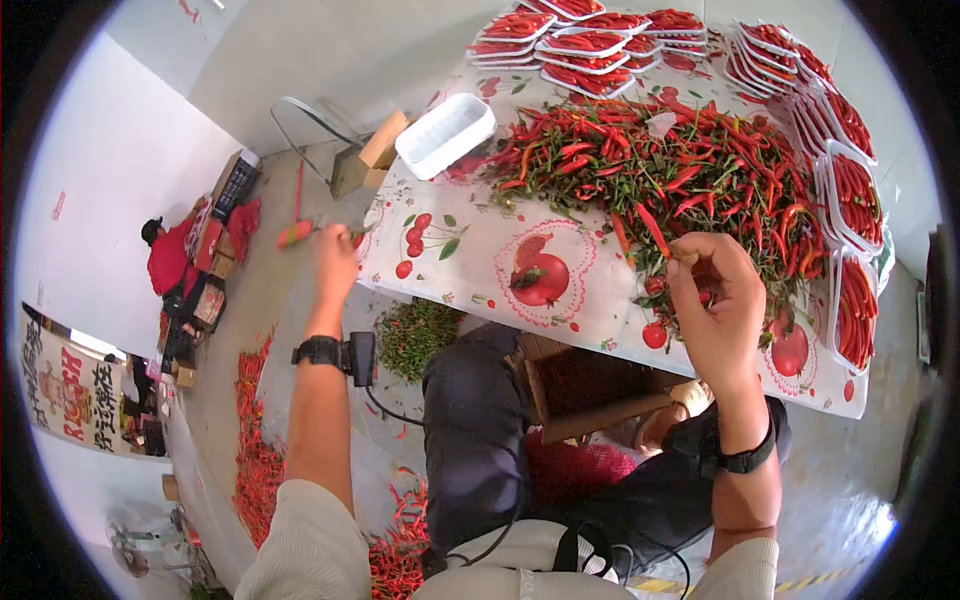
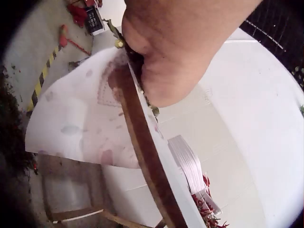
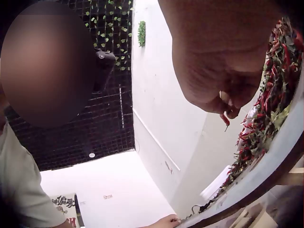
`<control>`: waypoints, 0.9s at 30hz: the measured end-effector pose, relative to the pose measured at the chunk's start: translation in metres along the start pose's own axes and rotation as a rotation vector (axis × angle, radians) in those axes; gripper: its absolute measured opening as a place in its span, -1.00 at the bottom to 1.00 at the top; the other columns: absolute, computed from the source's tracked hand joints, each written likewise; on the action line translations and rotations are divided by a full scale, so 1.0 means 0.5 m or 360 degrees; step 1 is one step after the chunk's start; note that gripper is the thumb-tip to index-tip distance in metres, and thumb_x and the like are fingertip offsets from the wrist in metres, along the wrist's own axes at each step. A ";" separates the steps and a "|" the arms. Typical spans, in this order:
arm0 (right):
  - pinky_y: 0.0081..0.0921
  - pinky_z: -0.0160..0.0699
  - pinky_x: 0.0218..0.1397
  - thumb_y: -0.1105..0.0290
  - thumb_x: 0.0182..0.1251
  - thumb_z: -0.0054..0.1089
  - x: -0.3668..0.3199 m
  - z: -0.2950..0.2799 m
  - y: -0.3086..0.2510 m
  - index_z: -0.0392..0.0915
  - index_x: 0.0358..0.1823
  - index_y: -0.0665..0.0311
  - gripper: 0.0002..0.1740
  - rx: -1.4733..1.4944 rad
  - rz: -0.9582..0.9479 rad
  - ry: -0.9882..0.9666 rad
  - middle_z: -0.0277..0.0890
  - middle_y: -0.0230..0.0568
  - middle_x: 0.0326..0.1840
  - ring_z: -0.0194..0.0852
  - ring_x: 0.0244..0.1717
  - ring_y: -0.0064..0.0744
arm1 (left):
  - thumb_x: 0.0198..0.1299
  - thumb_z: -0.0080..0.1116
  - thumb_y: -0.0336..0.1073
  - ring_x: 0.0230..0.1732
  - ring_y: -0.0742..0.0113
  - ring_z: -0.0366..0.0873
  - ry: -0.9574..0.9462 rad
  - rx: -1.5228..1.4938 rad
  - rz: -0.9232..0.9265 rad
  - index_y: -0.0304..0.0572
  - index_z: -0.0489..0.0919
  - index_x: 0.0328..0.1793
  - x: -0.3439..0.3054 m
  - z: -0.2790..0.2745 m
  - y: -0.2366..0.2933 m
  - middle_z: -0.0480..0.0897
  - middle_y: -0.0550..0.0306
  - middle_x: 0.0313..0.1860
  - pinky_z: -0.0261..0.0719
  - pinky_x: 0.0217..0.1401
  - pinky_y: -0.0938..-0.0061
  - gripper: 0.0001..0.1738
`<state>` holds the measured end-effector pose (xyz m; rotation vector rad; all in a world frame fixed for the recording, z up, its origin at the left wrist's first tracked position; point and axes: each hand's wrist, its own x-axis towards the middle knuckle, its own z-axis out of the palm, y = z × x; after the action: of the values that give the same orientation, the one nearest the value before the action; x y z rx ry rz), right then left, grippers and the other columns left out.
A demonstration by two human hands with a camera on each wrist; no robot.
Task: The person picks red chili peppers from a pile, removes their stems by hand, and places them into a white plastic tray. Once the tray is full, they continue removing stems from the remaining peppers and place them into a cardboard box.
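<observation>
My right hand [image 1: 715, 300] pinches a red chili pepper [image 1: 652, 229] by its stem end between thumb and finger, over the near edge of the pile. In the right wrist view the tip of a red chili [image 3: 225, 121] pokes out below the curled fingers. Blurred in the head view, my left hand [image 1: 336, 265] is at the table's left edge. Green stem scraps [image 2: 118, 42] stick out on both sides of its curled fingers in the left wrist view. A large heap of red chilies with green stems [image 1: 660, 170] covers the back of the table.
White trays packed with red chilies [image 1: 590, 45] are stacked along the back, with more trays [image 1: 855, 200] down the right side. An unfilled white tray [image 1: 446, 135] lies at the back left corner. Chilies [image 1: 255, 450] and a green heap [image 1: 418, 338] lie on the floor.
</observation>
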<state>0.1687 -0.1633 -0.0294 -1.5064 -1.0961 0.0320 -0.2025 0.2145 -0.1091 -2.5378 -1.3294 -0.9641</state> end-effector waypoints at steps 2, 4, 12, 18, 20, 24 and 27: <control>-0.49 0.55 -0.22 0.68 0.23 0.28 -0.009 0.003 -0.010 0.63 -0.10 0.34 -0.78 0.0067 0.0099 -0.0001 0.58 -0.20 -0.28 0.55 -0.33 -0.40 | 0.24 0.26 -0.41 0.07 -0.19 0.54 0.0017 0.0238 -0.0011 -0.18 0.62 -0.10 -0.018 -0.019 -0.078 0.65 -0.14 -0.07 0.49 0.14 -0.01 -0.87; -0.49 0.55 -0.22 0.68 0.22 0.29 -0.019 0.008 -0.009 0.63 -0.08 0.34 -0.76 0.0056 0.0068 0.0023 0.58 -0.21 -0.28 0.55 -0.33 -0.39 | 0.23 0.32 -0.35 0.05 -0.11 0.55 0.0139 0.0334 0.0050 -0.15 0.66 -0.06 -0.025 -0.035 -0.094 0.66 -0.10 -0.03 0.49 0.13 0.03 -0.82; -0.52 0.55 -0.28 0.69 0.19 0.36 -0.026 0.031 -0.025 0.63 -0.02 0.31 -0.68 -0.0056 -0.0249 0.0190 0.63 -0.22 -0.25 0.57 -0.34 -0.40 | 0.39 0.34 -0.28 -0.08 0.53 0.55 -0.0147 -0.1404 -0.0344 -0.25 0.72 0.07 0.067 -0.198 0.405 0.66 0.26 -0.02 0.50 0.04 0.54 -0.76; -0.39 0.65 -0.27 0.72 0.11 0.40 -0.030 0.038 -0.039 0.61 -0.11 0.31 -0.69 -0.0199 -0.0511 0.0343 0.66 -0.12 -0.23 0.66 -0.32 -0.21 | 0.31 0.45 -0.21 -0.07 0.44 0.59 -0.0790 -0.2011 0.0255 -0.24 0.72 -0.02 0.018 -0.166 0.652 0.60 0.23 -0.15 0.57 0.04 0.48 -0.72; -0.37 0.67 -0.29 0.73 0.08 0.41 -0.027 0.036 -0.044 0.61 -0.12 0.30 -0.67 -0.0309 -0.0622 0.0341 0.66 -0.11 -0.24 0.68 -0.33 -0.18 | 0.31 0.47 -0.17 -0.03 0.45 0.60 -0.0941 -0.1985 0.0236 -0.27 0.72 -0.01 0.010 -0.139 0.666 0.60 0.22 -0.11 0.57 0.13 0.47 -0.67; -0.35 0.68 -0.34 0.69 0.08 0.44 -0.029 0.041 -0.035 0.62 -0.11 0.30 -0.67 -0.0397 -0.0687 0.0236 0.65 -0.13 -0.26 0.69 -0.37 -0.15 | 0.39 0.39 -0.20 0.04 0.48 0.61 -0.1134 -0.2686 -0.0190 -0.32 0.68 0.03 0.001 -0.119 0.673 0.66 0.23 -0.02 0.55 0.13 0.47 -0.69; -0.33 0.66 -0.34 0.66 0.14 0.40 -0.030 0.048 -0.040 0.64 -0.10 0.30 -0.72 -0.0360 -0.0553 0.0056 0.65 -0.14 -0.26 0.67 -0.37 -0.16 | 0.41 0.36 -0.24 0.02 0.47 0.62 -0.1284 -0.2943 -0.0314 -0.32 0.64 0.04 -0.010 -0.101 0.661 0.68 0.20 -0.03 0.55 0.15 0.45 -0.72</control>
<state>0.1343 -0.1575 -0.0287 -1.4872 -1.3540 -0.3682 0.0269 -0.0085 -0.0127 -4.5624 -0.6094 -1.8743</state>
